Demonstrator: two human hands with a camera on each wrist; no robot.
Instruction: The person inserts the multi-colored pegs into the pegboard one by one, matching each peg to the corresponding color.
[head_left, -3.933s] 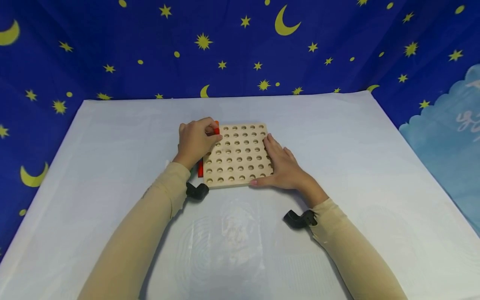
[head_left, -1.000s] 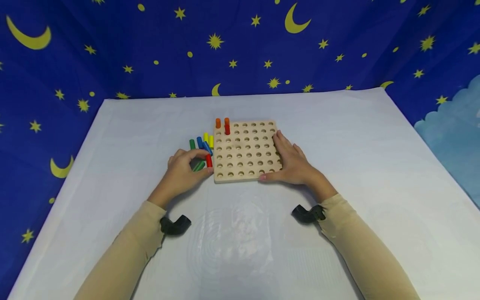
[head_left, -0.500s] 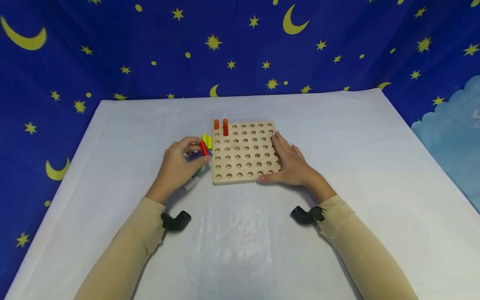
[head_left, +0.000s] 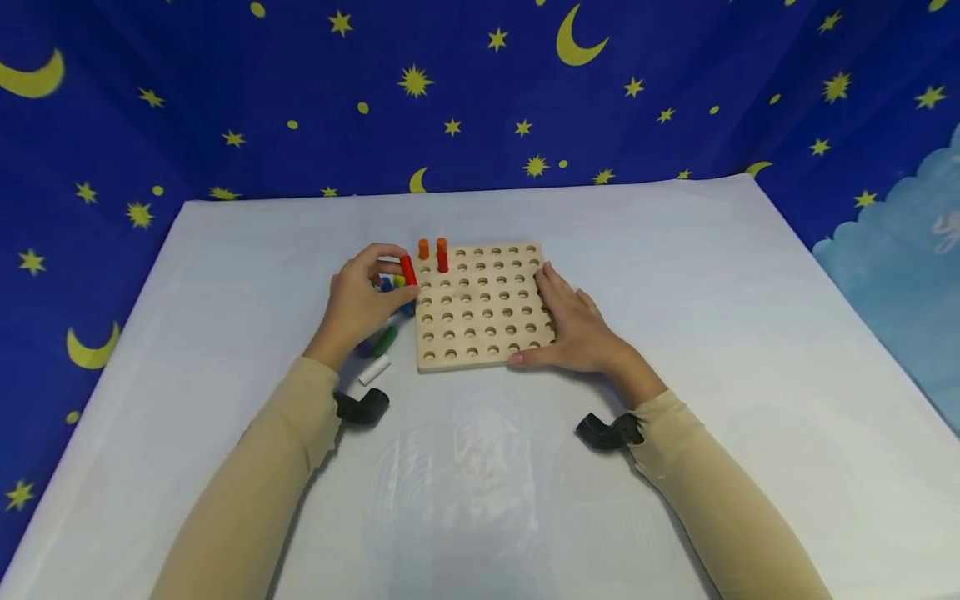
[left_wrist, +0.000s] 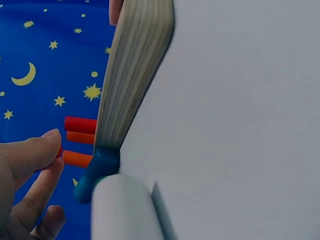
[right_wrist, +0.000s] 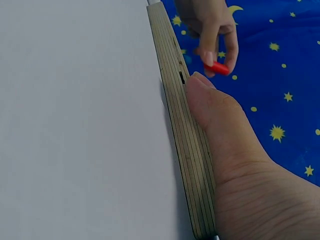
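Note:
My left hand (head_left: pixel 358 296) pinches a red peg (head_left: pixel 408 270) between thumb and fingertips, just left of the wooden pegboard (head_left: pixel 465 367) near its back left corner. Two orange pegs (head_left: pixel 423 249) stand in the board's back row, and one red peg (head_left: pixel 442 262) stands in front of the second. My right hand (head_left: pixel 581 333) rests against the board's right side, its fingers along that edge and the thumb at the front edge. In the right wrist view the thumb (right_wrist: pixel 220 120) lies along the layered edge. The held peg is mostly hidden by fingers in the left wrist view.
Left of the board lie loose pegs: a white one (head_left: pixel 374 370), a green one (head_left: pixel 385 342), and blue (head_left: pixel 386 284) and yellow (head_left: pixel 400 282) ones partly hidden behind my left hand. A white cloth covers the table; a blue starry curtain (head_left: pixel 480 100) hangs behind it.
My left hand lifts the red peg from the loose pegs and carries it toward the board's back left corner. An orange and a red peg joined the board since the oldest frame. My right hand stays put.

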